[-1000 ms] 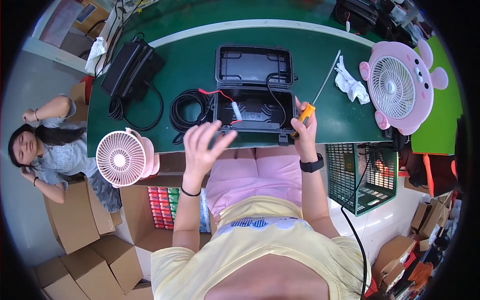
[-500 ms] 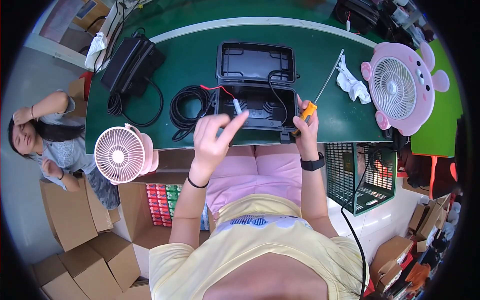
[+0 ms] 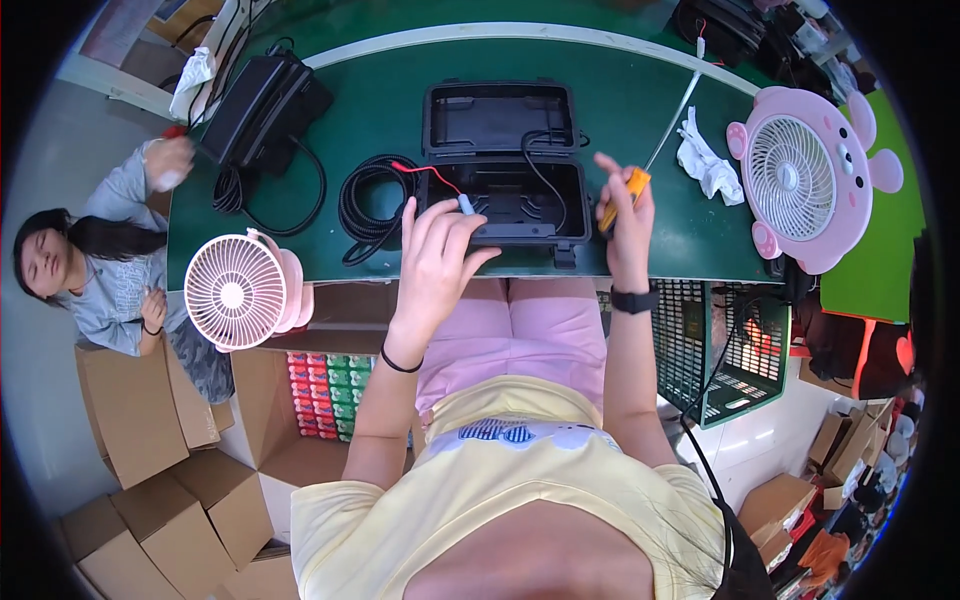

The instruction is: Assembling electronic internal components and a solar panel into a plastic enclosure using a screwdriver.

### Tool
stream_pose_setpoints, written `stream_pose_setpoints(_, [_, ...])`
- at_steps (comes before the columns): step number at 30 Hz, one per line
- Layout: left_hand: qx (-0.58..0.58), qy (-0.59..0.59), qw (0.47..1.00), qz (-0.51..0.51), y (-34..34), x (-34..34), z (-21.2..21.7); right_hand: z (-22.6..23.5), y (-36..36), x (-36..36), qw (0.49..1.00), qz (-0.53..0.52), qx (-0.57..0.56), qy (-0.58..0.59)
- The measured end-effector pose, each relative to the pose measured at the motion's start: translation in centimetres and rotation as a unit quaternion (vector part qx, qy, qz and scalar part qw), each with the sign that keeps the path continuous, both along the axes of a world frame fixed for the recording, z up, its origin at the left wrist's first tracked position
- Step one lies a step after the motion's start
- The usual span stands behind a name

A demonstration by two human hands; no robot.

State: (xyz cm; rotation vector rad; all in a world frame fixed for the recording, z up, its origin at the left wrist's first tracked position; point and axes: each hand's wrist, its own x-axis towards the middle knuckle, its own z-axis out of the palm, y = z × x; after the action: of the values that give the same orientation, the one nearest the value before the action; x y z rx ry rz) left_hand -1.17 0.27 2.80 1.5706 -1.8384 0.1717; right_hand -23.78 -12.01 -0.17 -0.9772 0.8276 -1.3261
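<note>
An open black plastic box (image 3: pixel 480 232) lies in front of me on the green table, its lid (image 3: pixel 497 122) folded back on the far side. A black cable runs inside it. Over its near left corner is my left hand (image 3: pixel 436 260), fingers apart and holding nothing I can see, close to a thin red wire with a small whitish connector (image 3: pixel 465 204). To the right of the box, my right hand (image 3: pixel 630 230) grips a screwdriver (image 3: pixel 636 182) by its orange and black handle. Its long shaft points away to the far right. A coil of black ribbed cable (image 3: pixel 372 210) lies left of the box.
Another black box (image 3: pixel 262 120) with a cable lies at the left, beyond a small pink fan (image 3: pixel 235 295). A pink animal-shaped fan (image 3: pixel 795 180) and crumpled white paper (image 3: pixel 708 165) are at the right. A green crate (image 3: pixel 735 385) stands below; another person (image 3: pixel 115 250) sits at left.
The box has shifted slightly left. My left hand's fingers have spread from a pointing pose. My right hand, with the screwdriver, has moved right, away from the box's side.
</note>
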Motion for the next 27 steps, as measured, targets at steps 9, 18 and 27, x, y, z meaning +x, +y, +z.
stream_pose_setpoints(9, [-0.056, 0.037, 0.996, -0.051, 3.1, -0.1, -2.4, 5.1, -5.9, 1.7, 0.979, 0.041, -0.032, 0.195])
stream_pose_setpoints(18, [-0.084, -0.091, 0.991, 0.042, 4.2, 1.2, -2.1, 5.3, -4.9, 1.3, 0.975, 0.064, -0.131, 0.168])
stream_pose_setpoints(27, [-0.073, -0.167, 0.980, 0.079, 3.2, 1.3, -0.8, 4.7, -4.3, 1.1, 0.976, 0.027, -0.183, 0.114])
